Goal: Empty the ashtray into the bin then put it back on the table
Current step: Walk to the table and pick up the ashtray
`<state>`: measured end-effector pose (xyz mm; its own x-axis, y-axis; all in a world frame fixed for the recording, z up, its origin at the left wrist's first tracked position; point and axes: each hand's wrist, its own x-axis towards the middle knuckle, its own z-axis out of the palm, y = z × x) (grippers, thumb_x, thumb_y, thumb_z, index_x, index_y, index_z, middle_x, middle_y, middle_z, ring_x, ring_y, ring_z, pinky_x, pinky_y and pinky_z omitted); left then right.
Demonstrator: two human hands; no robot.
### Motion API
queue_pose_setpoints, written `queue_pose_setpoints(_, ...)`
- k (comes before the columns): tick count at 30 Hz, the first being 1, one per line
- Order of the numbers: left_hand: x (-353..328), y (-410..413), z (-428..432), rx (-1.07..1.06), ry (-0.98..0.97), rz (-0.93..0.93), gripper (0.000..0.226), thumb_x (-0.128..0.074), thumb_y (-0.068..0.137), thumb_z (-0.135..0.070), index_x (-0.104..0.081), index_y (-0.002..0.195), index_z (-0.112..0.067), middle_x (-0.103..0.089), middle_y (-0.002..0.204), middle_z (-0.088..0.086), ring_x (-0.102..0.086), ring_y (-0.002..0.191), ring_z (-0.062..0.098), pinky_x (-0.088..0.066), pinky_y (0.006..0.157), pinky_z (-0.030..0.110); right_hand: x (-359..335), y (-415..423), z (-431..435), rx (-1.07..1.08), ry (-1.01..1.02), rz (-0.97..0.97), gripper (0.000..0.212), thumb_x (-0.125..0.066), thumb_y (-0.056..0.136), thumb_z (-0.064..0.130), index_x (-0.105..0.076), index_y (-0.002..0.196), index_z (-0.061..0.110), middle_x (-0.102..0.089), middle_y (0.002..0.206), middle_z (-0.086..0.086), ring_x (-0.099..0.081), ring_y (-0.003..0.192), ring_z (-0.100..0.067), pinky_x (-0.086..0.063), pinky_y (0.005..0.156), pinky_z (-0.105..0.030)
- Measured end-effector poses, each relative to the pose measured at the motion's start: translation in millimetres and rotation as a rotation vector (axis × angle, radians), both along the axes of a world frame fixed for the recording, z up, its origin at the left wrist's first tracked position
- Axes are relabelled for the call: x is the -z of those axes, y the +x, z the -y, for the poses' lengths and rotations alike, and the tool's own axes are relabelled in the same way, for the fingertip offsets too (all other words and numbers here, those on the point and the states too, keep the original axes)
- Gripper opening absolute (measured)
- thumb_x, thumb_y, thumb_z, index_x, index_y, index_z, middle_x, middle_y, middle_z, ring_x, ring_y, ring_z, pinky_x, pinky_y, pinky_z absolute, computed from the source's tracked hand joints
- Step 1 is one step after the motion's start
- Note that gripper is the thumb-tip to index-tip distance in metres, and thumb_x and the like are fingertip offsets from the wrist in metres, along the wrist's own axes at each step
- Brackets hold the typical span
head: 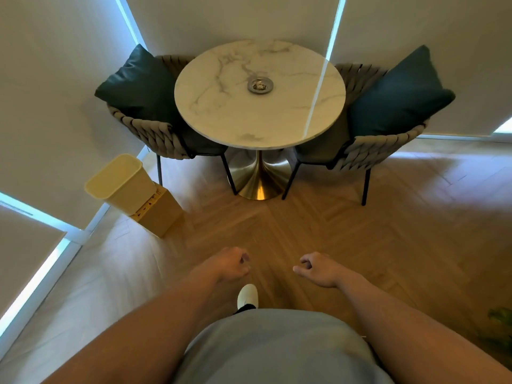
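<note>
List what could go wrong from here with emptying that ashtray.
1. The ashtray holds loose debris; tilting it on the way could spill onto the wooden floor.
2. The bin stands tilted against a box by the left chair, so bumping it might topple it.

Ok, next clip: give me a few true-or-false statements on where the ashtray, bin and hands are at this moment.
1. The ashtray sits on the round table. True.
2. The left hand holds the ashtray. False: both hands are empty; the right hand too.
3. The bin stands on the floor left of the table. True.
4. The ashtray is already empty. False: it has debris inside.
5. A cushion lies on the table. False: cushions rest on the chairs.
</note>
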<state>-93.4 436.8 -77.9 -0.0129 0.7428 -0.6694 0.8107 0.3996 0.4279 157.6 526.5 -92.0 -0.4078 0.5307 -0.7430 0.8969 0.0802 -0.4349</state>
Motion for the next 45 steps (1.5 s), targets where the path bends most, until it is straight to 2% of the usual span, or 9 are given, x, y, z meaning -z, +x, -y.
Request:
queue_pose_setpoints(8, 9, -76, -60, 0.025, 0.041, -0.004, 0.039, -0.058, 0.094, -0.032, -0.055, 0.130, -0.018, -0.060, 0.125, 0.006, -0.058, 0.110, 0.020, -0.049, 0.098, 0.040, -9, -79, -57, 0.017, 0.045, -0.026, 0.064, -0.055, 0.095, 0.050, -0.043, 0.147, 0.013, -0.053, 0.144, -0.010, -0.052, 0.130, -0.023, -0.046, 0.105, -0.037)
queue_pose_setpoints(14, 17, -104, -91, 0.042, 0.046, 0.032, 0.035, -0.060, 0.093, -0.033, -0.059, 0.125, -0.019, -0.060, 0.124, 0.005, -0.058, 0.109, 0.020, -0.050, 0.097, 0.041, -12, -107, -93, -0.010, 0.024, 0.005, 0.065, -0.053, 0.095, 0.053, -0.043, 0.147, 0.015, -0.056, 0.140, -0.008, -0.054, 0.125, -0.022, -0.046, 0.103, -0.037)
queue_pose_setpoints(22, 25, -119, -132, 0.025, 0.011, 0.036, 0.034, -0.061, 0.092, -0.034, -0.059, 0.124, -0.022, -0.063, 0.120, 0.003, -0.059, 0.106, 0.017, -0.050, 0.095, 0.040, -6, -122, -147, -0.032, 0.013, 0.004, 0.064, -0.054, 0.095, 0.051, -0.044, 0.146, 0.014, -0.055, 0.142, -0.010, -0.054, 0.127, -0.023, -0.046, 0.104, -0.037)
queue_pose_setpoints(29, 18, -128, -206, -0.005, 0.018, -0.011, 0.038, -0.060, 0.093, -0.035, -0.057, 0.128, -0.023, -0.062, 0.124, 0.001, -0.059, 0.108, 0.017, -0.049, 0.097, 0.037, -4, -134, -225, -0.060, 0.027, -0.017, 0.062, -0.055, 0.095, 0.050, -0.045, 0.146, 0.014, -0.057, 0.138, -0.009, -0.055, 0.125, -0.022, -0.048, 0.104, -0.038)
queue_pose_setpoints(35, 5, -122, -273, -0.061, 0.033, -0.019, 0.037, -0.059, 0.093, -0.035, -0.057, 0.128, -0.023, -0.062, 0.125, 0.001, -0.060, 0.110, 0.018, -0.049, 0.099, 0.040, -7, -137, -299, -0.084, 0.043, 0.001, 0.064, -0.055, 0.094, 0.052, -0.045, 0.145, 0.015, -0.057, 0.137, -0.008, -0.055, 0.125, -0.023, -0.048, 0.103, -0.038)
queue_pose_setpoints(45, -8, -118, -355, -0.140, 0.070, -0.027, 0.038, -0.060, 0.092, -0.037, -0.059, 0.125, -0.019, -0.062, 0.125, 0.002, -0.059, 0.109, 0.017, -0.048, 0.098, 0.034, -13, -144, -396, -0.164, 0.063, -0.029, 0.063, -0.055, 0.095, 0.051, -0.048, 0.142, 0.010, -0.060, 0.130, -0.009, -0.058, 0.115, -0.022, -0.046, 0.090, -0.028)
